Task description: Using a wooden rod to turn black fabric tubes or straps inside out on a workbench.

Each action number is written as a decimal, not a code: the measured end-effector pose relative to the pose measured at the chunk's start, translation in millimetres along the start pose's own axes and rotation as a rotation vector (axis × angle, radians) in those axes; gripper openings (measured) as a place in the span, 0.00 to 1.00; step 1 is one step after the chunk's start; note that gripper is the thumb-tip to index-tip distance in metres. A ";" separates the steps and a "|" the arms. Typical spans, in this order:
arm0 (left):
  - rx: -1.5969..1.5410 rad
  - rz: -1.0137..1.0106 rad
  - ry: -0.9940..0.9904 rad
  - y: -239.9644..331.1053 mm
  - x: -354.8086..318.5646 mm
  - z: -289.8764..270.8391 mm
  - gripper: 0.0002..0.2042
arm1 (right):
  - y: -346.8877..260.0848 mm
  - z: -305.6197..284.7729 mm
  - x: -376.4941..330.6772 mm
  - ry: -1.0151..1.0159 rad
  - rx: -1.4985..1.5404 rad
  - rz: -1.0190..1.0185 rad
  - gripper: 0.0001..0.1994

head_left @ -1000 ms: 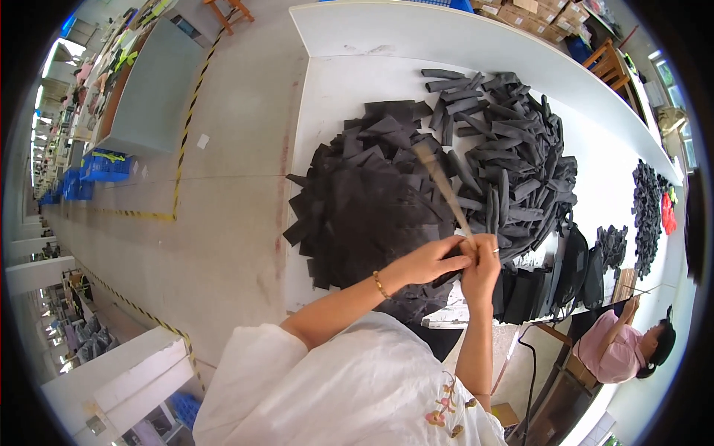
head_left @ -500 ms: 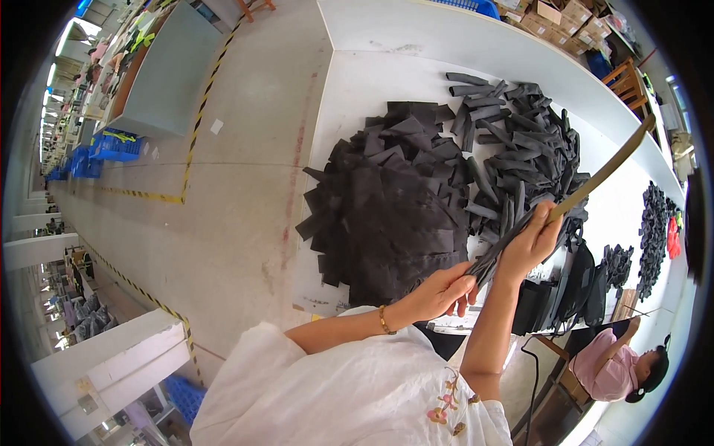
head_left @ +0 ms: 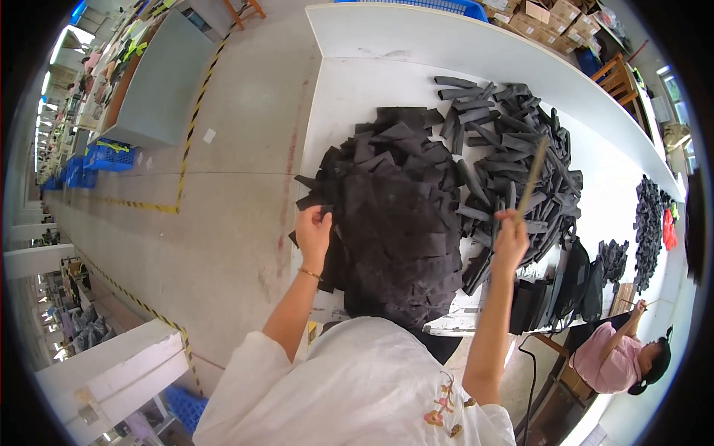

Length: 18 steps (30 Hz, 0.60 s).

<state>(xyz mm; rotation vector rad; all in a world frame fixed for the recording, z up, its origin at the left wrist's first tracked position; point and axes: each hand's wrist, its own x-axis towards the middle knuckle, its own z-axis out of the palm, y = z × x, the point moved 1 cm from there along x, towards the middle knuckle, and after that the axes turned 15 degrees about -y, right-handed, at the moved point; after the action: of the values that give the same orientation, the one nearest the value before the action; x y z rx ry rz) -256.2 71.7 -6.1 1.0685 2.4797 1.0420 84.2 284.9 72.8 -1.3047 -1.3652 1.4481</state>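
At the near edge of the white table (head_left: 372, 89), we see our left hand (head_left: 313, 232) pinching the left fringe of the heap of flat black fabric pieces (head_left: 394, 215), fingers closed on one piece at the heap's border. The heap lies directly right of those fingers and spreads away from us across the table; the pinched piece sits at the heap's left rim, its long axis hard to tell under the thumb. Our right hand (head_left: 510, 239) is clenched round the lower end of a thin wooden stick (head_left: 532, 177), which rises up and slightly right, its tip over the pile of rolled black strips (head_left: 520, 156) just right of the heap. So the left hand is the one on the heap; the right is raised beside it, at its right rim.

Half a second ago both hands were together at the heap's near right corner, the stick slanting far right; now the left has crossed to the heap's left edge and the stick stands steeper.

Right of the heap and beyond the strips lie further dark bundles (head_left: 651, 223); a seated person in pink (head_left: 613, 360) works below them.
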 end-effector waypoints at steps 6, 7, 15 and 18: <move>-0.225 0.219 -0.098 92.1 -11.1 -16.7 0.07 | 3.7 57.5 -82.2 -0.304 0.189 0.259 0.10; -0.229 0.282 -0.167 114.5 -16.5 -20.8 0.08 | -7.7 67.7 -90.1 -0.366 0.227 0.269 0.12; -0.548 0.424 -0.504 176.6 -63.8 -2.9 0.10 | -31.2 92.7 -95.0 -0.275 0.021 0.213 0.14; -1.569 -0.567 -0.723 171.7 -67.9 18.5 0.13 | -30.0 89.7 -96.6 -0.249 0.027 0.174 0.12</move>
<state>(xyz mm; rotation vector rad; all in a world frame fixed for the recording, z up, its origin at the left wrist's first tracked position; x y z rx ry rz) -108.0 114.7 97.0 0.0986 0.7421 1.4664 13.2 176.6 111.9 -1.2850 -1.4104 1.7910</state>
